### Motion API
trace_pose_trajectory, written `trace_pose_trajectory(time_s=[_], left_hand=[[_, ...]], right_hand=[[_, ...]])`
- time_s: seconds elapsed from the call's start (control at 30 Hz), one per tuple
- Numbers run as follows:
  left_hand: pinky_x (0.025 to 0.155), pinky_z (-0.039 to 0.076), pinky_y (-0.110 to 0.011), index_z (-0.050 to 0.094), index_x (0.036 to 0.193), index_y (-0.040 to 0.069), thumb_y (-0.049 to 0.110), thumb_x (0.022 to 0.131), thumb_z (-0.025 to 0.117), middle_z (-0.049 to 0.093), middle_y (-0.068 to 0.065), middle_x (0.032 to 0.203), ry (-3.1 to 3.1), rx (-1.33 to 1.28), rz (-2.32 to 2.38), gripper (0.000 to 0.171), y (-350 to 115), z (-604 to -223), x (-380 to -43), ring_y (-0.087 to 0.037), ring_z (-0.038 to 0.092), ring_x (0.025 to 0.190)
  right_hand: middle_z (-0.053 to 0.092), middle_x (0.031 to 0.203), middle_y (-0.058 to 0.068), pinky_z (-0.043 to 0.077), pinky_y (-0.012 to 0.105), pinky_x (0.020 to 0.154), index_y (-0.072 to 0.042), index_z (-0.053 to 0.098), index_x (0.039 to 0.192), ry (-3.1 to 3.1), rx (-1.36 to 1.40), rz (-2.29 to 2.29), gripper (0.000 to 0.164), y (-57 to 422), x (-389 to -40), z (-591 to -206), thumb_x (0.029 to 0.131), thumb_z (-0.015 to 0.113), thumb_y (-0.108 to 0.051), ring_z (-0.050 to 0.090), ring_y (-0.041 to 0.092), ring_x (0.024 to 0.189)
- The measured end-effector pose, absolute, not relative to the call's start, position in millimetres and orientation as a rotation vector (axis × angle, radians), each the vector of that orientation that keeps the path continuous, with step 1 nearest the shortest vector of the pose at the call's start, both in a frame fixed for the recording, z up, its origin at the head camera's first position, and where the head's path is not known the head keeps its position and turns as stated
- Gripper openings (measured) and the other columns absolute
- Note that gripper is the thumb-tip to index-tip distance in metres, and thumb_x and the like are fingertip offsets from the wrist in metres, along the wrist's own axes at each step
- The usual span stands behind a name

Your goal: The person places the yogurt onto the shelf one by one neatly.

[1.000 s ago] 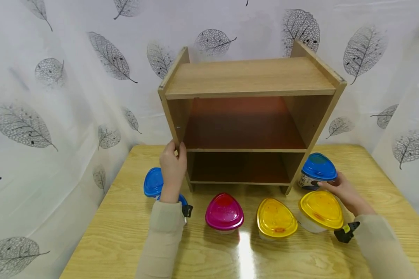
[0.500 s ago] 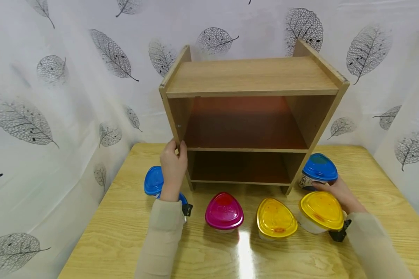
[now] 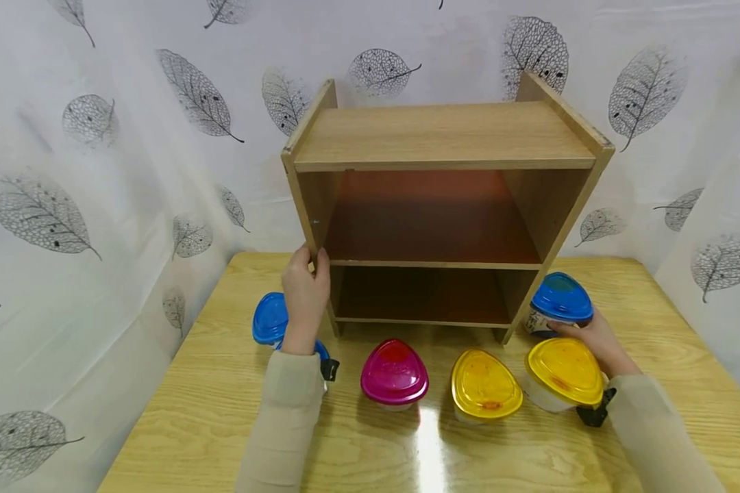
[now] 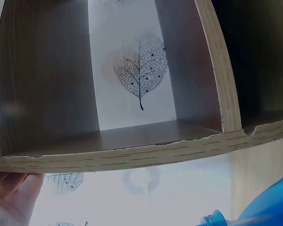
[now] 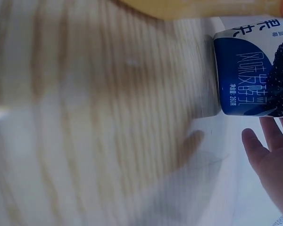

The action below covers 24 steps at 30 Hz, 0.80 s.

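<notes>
In the head view my left hand (image 3: 306, 298) pinches the front edge of the left side panel of a wooden shelf unit (image 3: 444, 137). The left wrist view has its fingers at the panel edge, lower left. At the right, my right hand (image 3: 601, 346) holds a yogurt tub with a blue lid (image 3: 561, 298), thumb towards its front and fingers at its right side. The right wrist view gives the tub's blue-and-white label with dark berries (image 5: 245, 77). The tub stands by the shelf's right foot, behind a yellow-lidded tub (image 3: 566, 370).
Along the front stand a pink-lidded tub (image 3: 395, 373) and another yellow-lidded tub (image 3: 486, 385). Two blue-lidded tubs (image 3: 270, 318) sit at the left, partly hidden by the left arm. The shelf stands on a wooden table (image 3: 185, 424) before a leaf-patterned curtain (image 3: 117, 205).
My right hand has moved slightly left, its thumb closer across the front of the blue-lidded yogurt tub. The left hand stays on the shelf's side panel.
</notes>
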<state>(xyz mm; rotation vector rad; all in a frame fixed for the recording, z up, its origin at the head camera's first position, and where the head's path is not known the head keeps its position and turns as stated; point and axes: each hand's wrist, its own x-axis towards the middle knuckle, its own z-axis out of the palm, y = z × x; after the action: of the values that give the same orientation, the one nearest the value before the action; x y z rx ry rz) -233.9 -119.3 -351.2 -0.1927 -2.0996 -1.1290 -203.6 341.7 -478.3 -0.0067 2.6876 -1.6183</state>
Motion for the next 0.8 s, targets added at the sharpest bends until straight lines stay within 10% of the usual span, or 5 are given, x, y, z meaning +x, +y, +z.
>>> trace_pose_trajectory(time_s=[0.27,0.8], left_hand=[[0.061,0.051,-0.037,0.06,0.089,-0.008,0.011,0.089,0.05,0.062,-0.021,0.093,-2.106,-0.196,-1.129,0.021,-120,-351,-234,-0.027,0.061,0.073],[0.062,0.051,-0.038,0.06,0.089,-0.008,0.011,0.089,0.05,0.062,-0.02,0.092,-2.095,-0.192,-1.133,0.021,-119,-352,-233,-0.027,0.061,0.073]], right_hand=[[0.038,0.118,-0.01,0.036,0.009,0.076,-0.006,0.012,0.14,2.746,-0.032,-1.704,0.071,349,-199,-477,0.086,0.057,-0.017,0.037,-0.004,0.1],[0.038,0.113,-0.019,0.039,0.007,0.071,-0.014,0.019,0.141,2.832,-0.145,-1.727,0.067,354,-184,-417,0.086,0.056,-0.008,0.041,-0.005,0.094]])
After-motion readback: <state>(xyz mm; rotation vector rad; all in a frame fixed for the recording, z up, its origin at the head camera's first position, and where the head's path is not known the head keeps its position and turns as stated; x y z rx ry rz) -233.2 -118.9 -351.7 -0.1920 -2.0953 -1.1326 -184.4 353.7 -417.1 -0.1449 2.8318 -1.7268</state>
